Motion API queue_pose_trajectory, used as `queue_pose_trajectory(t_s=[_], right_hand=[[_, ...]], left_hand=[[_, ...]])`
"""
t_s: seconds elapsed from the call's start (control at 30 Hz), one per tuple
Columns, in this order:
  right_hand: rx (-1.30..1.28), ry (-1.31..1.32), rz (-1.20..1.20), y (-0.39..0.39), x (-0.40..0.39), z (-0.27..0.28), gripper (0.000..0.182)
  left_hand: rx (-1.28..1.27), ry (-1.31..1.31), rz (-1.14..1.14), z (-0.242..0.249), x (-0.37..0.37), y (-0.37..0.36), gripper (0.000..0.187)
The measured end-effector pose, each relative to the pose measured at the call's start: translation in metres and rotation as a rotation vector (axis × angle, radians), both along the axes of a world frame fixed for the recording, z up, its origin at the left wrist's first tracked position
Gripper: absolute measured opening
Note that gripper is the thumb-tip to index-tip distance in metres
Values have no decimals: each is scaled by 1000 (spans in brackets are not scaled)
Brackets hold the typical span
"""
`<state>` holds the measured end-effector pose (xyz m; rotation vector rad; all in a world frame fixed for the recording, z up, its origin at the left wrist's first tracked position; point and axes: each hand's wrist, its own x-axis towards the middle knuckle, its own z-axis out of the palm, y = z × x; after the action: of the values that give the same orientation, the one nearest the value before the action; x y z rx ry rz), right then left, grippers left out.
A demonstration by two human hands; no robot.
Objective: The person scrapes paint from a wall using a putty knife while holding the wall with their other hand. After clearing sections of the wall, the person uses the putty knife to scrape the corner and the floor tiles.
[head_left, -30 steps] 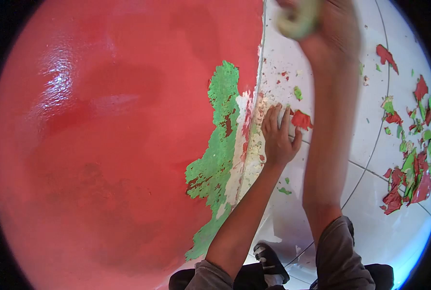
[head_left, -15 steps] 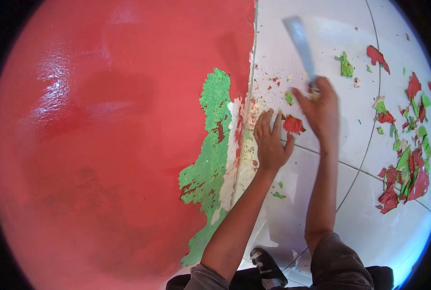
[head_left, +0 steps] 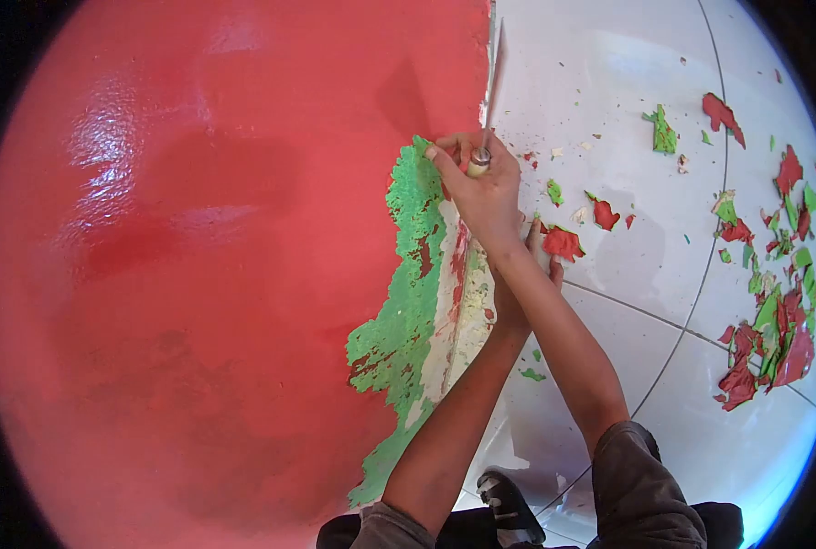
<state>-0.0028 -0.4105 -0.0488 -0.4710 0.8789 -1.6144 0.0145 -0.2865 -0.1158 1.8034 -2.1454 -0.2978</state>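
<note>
My right hand (head_left: 488, 190) is wrapped round the light handle of a metal scraper (head_left: 493, 87), whose blade points up along the edge of the red wall (head_left: 225, 274). Its thumb and a fingertip are at the top of the bared green patch (head_left: 408, 274). The right forearm crosses over my left hand (head_left: 510, 297), which is low on the floor side and mostly hidden; a few of its fingers show beside a red paint flake (head_left: 563, 244).
White floor tiles (head_left: 628, 366) with dark joints lie on the right. A heap of red and green flakes (head_left: 769, 343) is at the far right, with loose bits scattered above it. A shoe (head_left: 507, 499) shows at the bottom.
My right hand has swung left with the scraper, from over the tiles to the wall's edge, crossing over my left hand. Another small red flake now shows on the tiles.
</note>
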Motion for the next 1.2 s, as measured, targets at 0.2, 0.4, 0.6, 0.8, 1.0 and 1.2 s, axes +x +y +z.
queue_pose_trajectory(t_s=[0.2, 0.4, 0.6, 0.8, 1.0, 1.2], right_hand=[[-1, 30, 295, 20, 0, 49, 34], [28, 132, 294, 10, 7, 43, 25], [25, 305, 281, 16, -8, 51, 22], [73, 292, 205, 11, -7, 55, 21], [-86, 242, 193, 12, 2, 50, 20], [-323, 72, 333, 46, -6, 30, 16]], left_hand=[[-68, -7, -41, 1, 2, -3, 56], [-64, -33, -41, 4, 1, -3, 56], [-45, -49, -43, 7, 0, -4, 56], [-46, -37, -44, 7, -1, -3, 57], [-63, -35, -48, 5, 0, -3, 58], [-71, -39, -37, 2, 1, -1, 57]])
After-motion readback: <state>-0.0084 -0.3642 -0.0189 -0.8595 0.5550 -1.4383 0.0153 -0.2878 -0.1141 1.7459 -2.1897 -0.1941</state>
